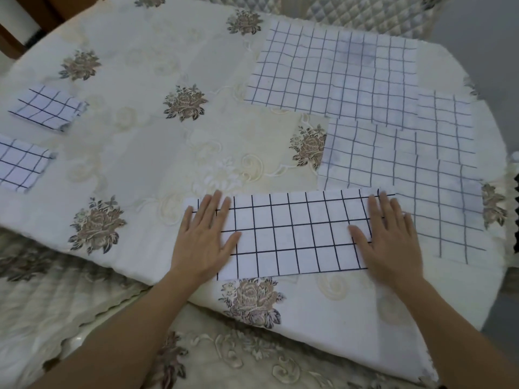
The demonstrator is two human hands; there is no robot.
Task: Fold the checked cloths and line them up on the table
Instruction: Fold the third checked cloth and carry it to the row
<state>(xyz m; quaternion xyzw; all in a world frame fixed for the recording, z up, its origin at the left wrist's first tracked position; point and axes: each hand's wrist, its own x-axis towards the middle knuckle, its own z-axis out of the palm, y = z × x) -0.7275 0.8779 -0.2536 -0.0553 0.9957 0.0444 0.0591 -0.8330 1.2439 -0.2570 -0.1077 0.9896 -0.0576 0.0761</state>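
A white cloth with a dark grid, folded into a long strip (pixel 292 234), lies near the table's front edge. My left hand (pixel 205 237) rests flat on its left end, fingers spread. My right hand (pixel 387 237) lies flat on its right end, fingers apart. Two small folded checked cloths sit at the far left, one (pixel 46 108) behind the other (pixel 19 162). At the right, unfolded checked cloths overlap: a large one at the back (pixel 331 71) and another nearer me (pixel 407 175).
The table wears a cream cloth with embroidered roses (pixel 146 153). A quilted chair back (pixel 351 12) stands behind the table. A cushioned seat (pixel 56 304) is at the lower left. The tablecloth hangs over the front edge.
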